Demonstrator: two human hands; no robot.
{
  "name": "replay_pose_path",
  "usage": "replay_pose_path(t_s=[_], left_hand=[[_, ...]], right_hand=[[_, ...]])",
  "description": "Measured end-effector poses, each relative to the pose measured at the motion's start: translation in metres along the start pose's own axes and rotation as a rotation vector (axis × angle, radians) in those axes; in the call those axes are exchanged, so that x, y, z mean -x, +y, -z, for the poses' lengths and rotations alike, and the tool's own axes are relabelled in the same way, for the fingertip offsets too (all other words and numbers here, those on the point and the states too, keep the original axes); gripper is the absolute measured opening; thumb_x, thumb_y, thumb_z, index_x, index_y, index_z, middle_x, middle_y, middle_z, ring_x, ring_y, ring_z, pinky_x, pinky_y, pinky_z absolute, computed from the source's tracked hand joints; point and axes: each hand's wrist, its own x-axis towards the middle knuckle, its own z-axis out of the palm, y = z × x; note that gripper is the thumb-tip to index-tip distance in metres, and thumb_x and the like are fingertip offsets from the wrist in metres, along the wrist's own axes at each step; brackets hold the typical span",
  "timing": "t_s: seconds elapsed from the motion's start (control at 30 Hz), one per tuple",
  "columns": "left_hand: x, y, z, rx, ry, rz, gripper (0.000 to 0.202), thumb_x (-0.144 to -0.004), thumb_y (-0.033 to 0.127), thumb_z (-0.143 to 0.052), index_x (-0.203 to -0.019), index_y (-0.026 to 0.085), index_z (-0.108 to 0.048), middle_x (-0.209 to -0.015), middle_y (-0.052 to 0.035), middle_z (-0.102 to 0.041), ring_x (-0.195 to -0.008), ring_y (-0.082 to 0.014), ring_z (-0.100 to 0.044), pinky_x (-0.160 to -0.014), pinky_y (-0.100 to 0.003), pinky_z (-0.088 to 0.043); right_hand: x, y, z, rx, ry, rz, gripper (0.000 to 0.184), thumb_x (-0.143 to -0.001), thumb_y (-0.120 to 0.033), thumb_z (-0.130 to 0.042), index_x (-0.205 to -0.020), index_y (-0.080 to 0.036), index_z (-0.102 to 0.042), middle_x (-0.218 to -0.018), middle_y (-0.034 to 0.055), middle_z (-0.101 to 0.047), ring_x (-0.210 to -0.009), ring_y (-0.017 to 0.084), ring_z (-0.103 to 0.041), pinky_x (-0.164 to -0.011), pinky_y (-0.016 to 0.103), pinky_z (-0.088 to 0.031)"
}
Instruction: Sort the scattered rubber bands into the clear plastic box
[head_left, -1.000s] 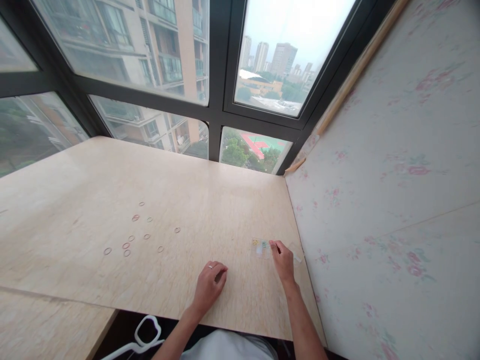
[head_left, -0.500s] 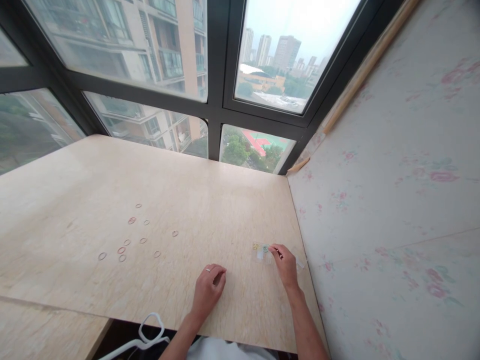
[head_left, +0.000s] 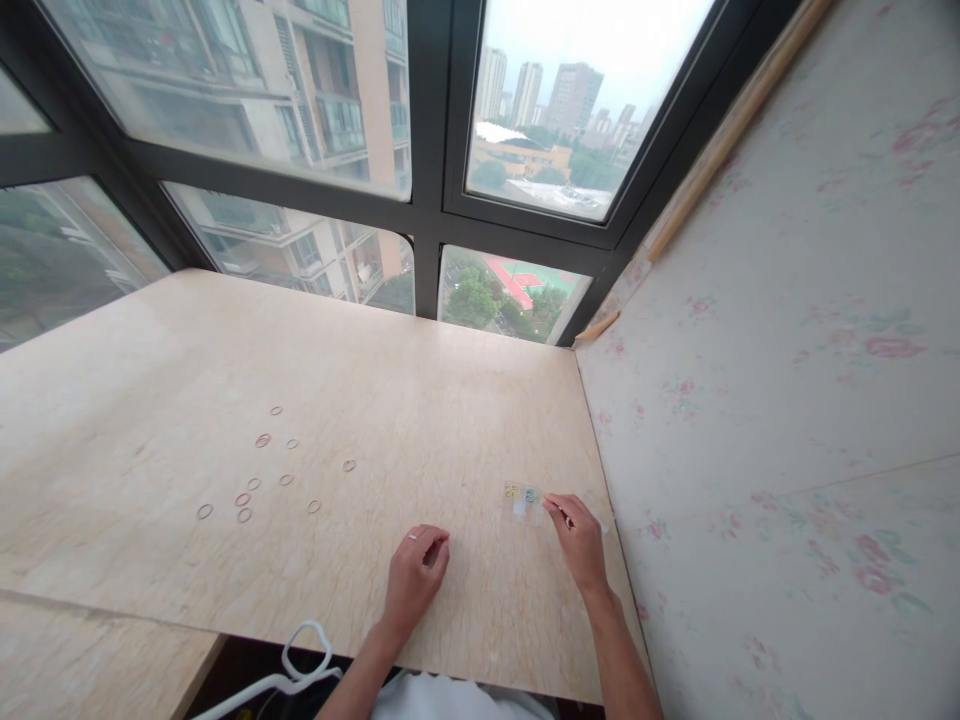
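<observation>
Fingertips of the right hand [head_left: 581,540] pinched together at the near right edge of a small clear plastic bag [head_left: 525,503], which lay flat on the tabletop [head_left: 420,400] close to its right side. Whether they actually gripped the plastic or only pressed on it could not be told. Inside the bag a few small coloured bands showed, yellow and green among them, too tiny to count. The left hand [head_left: 416,572] rested on the table nearer the person, its fingers curled loosely inward with the tips together; a ring sat on one finger, and nothing could be seen in its grasp. The two hands stayed apart, the bag lying beyond and between them, closer to the right one. Well off to the left, a scatter of loose rubber bands [head_left: 255,480] lay spread over the pale stone-patterned surface, each separate from the next. A flowered wall covering [head_left: 750,400] rose just beside the right hand. Beyond the table's far edge stood dark-framed windows [head_left: 427,210].
</observation>
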Motion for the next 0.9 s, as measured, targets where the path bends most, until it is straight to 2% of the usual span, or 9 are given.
replay_pose_path(t_s=[0.1,0.2,0.3,0.37,0.5,0.63,0.7,0.73,0.9], left_hand=[[0.001,0.001,0.001,0.017,-0.028,0.006,0.015,-0.086,0.023,-0.047,-0.082,0.019,-0.061,-0.081,-0.0053,-0.064,-0.077,-0.0179,-0.06,-0.069,-0.03,-0.049],[0.001,0.002,0.005,0.088,-0.062,0.042,0.015,-0.084,0.024,-0.049,-0.081,0.019,-0.063,-0.081,-0.0052,-0.065,-0.077,-0.0181,-0.061,-0.069,-0.03,-0.049],[-0.005,0.001,0.014,0.245,-0.093,0.156,0.018,-0.083,0.029,-0.051,-0.082,0.018,-0.065,-0.08,-0.0052,-0.067,-0.073,-0.0172,-0.062,-0.065,-0.028,-0.049],[-0.014,-0.003,0.026,0.328,-0.059,0.244,0.021,-0.082,0.034,-0.053,-0.083,0.017,-0.066,-0.079,-0.0053,-0.068,-0.07,-0.0169,-0.062,-0.064,-0.027,-0.05],[-0.047,-0.022,0.064,0.331,0.162,0.326,0.028,-0.079,0.041,-0.057,-0.085,0.016,-0.067,-0.076,-0.0057,-0.068,-0.07,-0.0171,-0.063,-0.065,-0.027,-0.05],[-0.092,-0.059,0.118,0.16,0.404,0.359,0.032,-0.08,0.039,-0.053,-0.092,0.014,-0.067,-0.084,-0.007,-0.07,-0.073,-0.0176,-0.064,-0.065,-0.026,-0.051],[-0.114,-0.082,0.145,-0.114,0.381,0.403,0.033,-0.084,0.034,-0.047,-0.101,0.013,-0.066,-0.096,-0.0084,-0.069,-0.078,-0.0172,-0.064,-0.07,-0.026,-0.051],[-0.123,-0.093,0.157,-0.289,0.298,0.434,0.034,-0.086,0.031,-0.043,-0.106,0.015,-0.064,-0.102,-0.0078,-0.068,-0.082,-0.0161,-0.064,-0.074,-0.025,-0.051],[-0.148,-0.136,0.199,-0.477,0.134,0.498,0.032,-0.074,0.017,-0.055,-0.103,0.013,-0.068,-0.103,-0.0108,-0.068,-0.096,-0.0218,-0.062,-0.085,-0.028,-0.046]], right_hand=[[0.016,-0.006,0.0,-0.006,0.008,0.023,0.034,-0.092,-0.044,-0.046,-0.09,-0.018,-0.068,-0.088,0.0084,-0.067,-0.078,0.018,-0.061,-0.069,0.029,-0.049],[0.038,-0.013,-0.008,-0.028,-0.067,0.055,0.031,-0.094,-0.04,-0.044,-0.091,-0.019,-0.067,-0.088,0.008,-0.066,-0.076,0.017,-0.061,-0.067,0.027,-0.05],[0.063,-0.015,-0.022,-0.047,-0.163,0.082,0.03,-0.095,-0.038,-0.043,-0.092,-0.019,-0.066,-0.088,0.008,-0.066,-0.078,0.017,-0.062,-0.069,0.027,-0.051],[0.076,-0.012,-0.032,-0.048,-0.182,0.11,0.029,-0.094,-0.036,-0.043,-0.092,-0.02,-0.067,-0.087,0.0077,-0.067,-0.08,0.018,-0.063,-0.072,0.028,-0.052],[0.088,0.0,-0.048,0.012,-0.083,0.157,0.029,-0.092,-0.039,-0.046,-0.088,-0.02,-0.068,-0.085,0.0075,-0.068,-0.079,0.019,-0.064,-0.073,0.029,-0.052],[0.083,0.007,-0.057,0.117,-0.016,0.14,0.038,-0.092,-0.047,-0.042,-0.086,-0.02,-0.068,-0.085,0.0078,-0.069,-0.074,0.018,-0.066,-0.065,0.026,-0.052],[0.08,0.008,-0.059,0.175,0.008,0.142,0.042,-0.092,-0.05,-0.04,-0.086,-0.02,-0.069,-0.085,0.0074,-0.07,-0.07,0.018,-0.066,-0.06,0.025,-0.051],[0.079,0.009,-0.059,0.196,0.015,0.151,0.043,-0.091,-0.051,-0.039,-0.086,-0.02,-0.069,-0.084,0.007,-0.07,-0.069,0.018,-0.066,-0.058,0.024,-0.051],[0.078,0.01,-0.06,0.233,0.053,0.206,0.045,-0.092,-0.052,-0.038,-0.084,-0.021,-0.069,-0.082,0.0048,-0.07,-0.066,0.016,-0.066,-0.055,0.022,-0.05]])
